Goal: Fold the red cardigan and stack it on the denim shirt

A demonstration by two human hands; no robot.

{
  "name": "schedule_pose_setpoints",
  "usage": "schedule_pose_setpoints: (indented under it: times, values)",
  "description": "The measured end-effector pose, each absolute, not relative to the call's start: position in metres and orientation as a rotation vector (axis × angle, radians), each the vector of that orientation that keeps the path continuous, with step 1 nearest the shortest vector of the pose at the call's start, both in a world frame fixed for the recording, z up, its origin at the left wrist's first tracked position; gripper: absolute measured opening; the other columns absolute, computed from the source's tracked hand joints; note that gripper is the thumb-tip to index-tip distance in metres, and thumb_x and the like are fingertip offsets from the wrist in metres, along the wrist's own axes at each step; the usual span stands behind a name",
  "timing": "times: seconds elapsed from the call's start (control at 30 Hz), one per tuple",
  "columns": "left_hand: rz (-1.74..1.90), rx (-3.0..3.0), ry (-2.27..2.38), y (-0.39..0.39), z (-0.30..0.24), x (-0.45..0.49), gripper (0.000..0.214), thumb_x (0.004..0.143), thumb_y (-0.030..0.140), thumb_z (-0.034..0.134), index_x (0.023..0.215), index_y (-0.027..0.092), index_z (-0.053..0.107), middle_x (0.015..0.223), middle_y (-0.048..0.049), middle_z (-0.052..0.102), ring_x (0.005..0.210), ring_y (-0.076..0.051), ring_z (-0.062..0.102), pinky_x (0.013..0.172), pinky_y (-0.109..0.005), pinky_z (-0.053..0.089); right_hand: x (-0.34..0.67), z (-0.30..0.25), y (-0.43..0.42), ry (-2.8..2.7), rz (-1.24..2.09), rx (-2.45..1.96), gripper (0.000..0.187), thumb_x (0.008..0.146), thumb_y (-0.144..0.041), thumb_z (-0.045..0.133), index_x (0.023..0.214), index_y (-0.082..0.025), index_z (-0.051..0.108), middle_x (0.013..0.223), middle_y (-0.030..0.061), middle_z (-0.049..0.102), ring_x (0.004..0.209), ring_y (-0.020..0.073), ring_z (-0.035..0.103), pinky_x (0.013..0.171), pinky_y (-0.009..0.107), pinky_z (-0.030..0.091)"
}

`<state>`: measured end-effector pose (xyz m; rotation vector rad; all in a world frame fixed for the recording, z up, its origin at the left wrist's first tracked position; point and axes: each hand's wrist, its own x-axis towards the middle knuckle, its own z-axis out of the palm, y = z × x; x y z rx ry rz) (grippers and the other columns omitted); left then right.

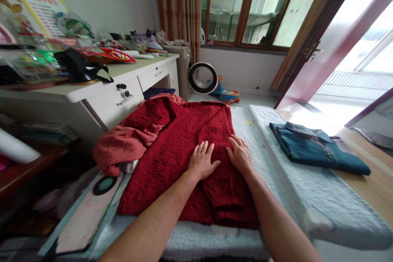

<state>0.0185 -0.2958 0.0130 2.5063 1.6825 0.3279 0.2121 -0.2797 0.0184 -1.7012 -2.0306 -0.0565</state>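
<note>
A dark red knitted sweater point(184, 147) lies spread on a pale quilted pad point(276, 159) in front of me. My left hand point(201, 160) rests flat on the sweater's middle, fingers stretched out. My right hand point(240, 154) lies flat beside it near the sweater's right edge, fingers also extended. Neither hand holds anything. A folded sleeve point(229, 204) of the sweater lies below my hands.
A crumpled lighter red garment point(123, 147) lies at the sweater's left. A folded blue garment point(316, 147) sits on the right. A white desk point(101, 98) covered in clutter stands at the left. A round fan point(203, 77) and a toy car point(229, 93) are on the floor by the window.
</note>
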Motion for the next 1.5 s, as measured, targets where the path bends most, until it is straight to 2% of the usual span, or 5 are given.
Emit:
schedule_pose_setpoints:
  times: [0.17, 0.33, 0.7, 1.23, 1.5]
  values:
    - [0.358, 2.527, 1.691, -0.295, 0.011, 0.018, 0.074, 0.091, 0.062, 0.038, 0.149, 0.017, 0.031, 0.155, -0.0161, 0.032, 0.144, -0.03, 0.026, 0.116, -0.045, 0.022, 0.209, 0.014, -0.279, -2.2, 0.122, -1.56, 0.039, 0.09, -0.023, 0.047, 0.127, -0.017, 0.058, 0.128, 0.0102, 0.062, 0.12, 0.0201, 0.055, 0.107, 0.036, 0.039]
    - [0.373, 2.55, 1.711, -0.294, 0.006, 0.018, 0.072, 0.092, 0.061, 0.038, 0.149, 0.018, 0.032, 0.154, -0.0155, 0.033, 0.143, -0.029, 0.027, 0.116, -0.045, 0.023, 0.21, 0.005, -0.274, -2.254, 0.174, -1.629, 0.046, 0.093, -0.027, 0.045, 0.137, -0.015, 0.05, 0.142, 0.0124, 0.051, 0.135, 0.0215, 0.043, 0.113, 0.04, 0.031]
    - [0.33, 2.45, 1.81, -0.297, 0.008, 0.02, 0.075, 0.088, 0.066, 0.041, 0.152, 0.029, 0.026, 0.158, -0.0114, 0.026, 0.146, -0.037, 0.016, 0.115, -0.052, 0.018, 0.206, 0.014, -0.276, -2.297, 0.236, -1.829, 0.053, 0.096, -0.038, 0.04, 0.145, -0.02, 0.042, 0.154, 0.0059, 0.035, 0.144, 0.0223, 0.027, 0.117, 0.042, 0.02]
    - [0.365, 2.446, 1.795, -0.296, 0.006, 0.02, 0.075, 0.087, 0.066, 0.043, 0.151, 0.029, 0.029, 0.157, -0.0122, 0.029, 0.145, -0.038, 0.018, 0.114, -0.052, 0.019, 0.202, 0.012, -0.276, -2.202, 0.163, -2.021, 0.06, 0.094, -0.047, 0.041, 0.147, -0.018, 0.038, 0.157, 0.0135, 0.027, 0.145, 0.0282, 0.021, 0.115, 0.043, 0.022]
    - [0.389, 2.437, 1.781, -0.297, 0.007, 0.019, 0.075, 0.087, 0.066, 0.043, 0.151, 0.029, 0.028, 0.157, -0.013, 0.028, 0.145, -0.037, 0.017, 0.115, -0.052, 0.018, 0.201, 0.012, -0.277, -2.079, 0.178, -2.128, 0.067, 0.093, -0.056, 0.039, 0.146, -0.014, 0.037, 0.156, 0.0178, 0.026, 0.144, 0.0301, 0.025, 0.113, 0.044, 0.023]
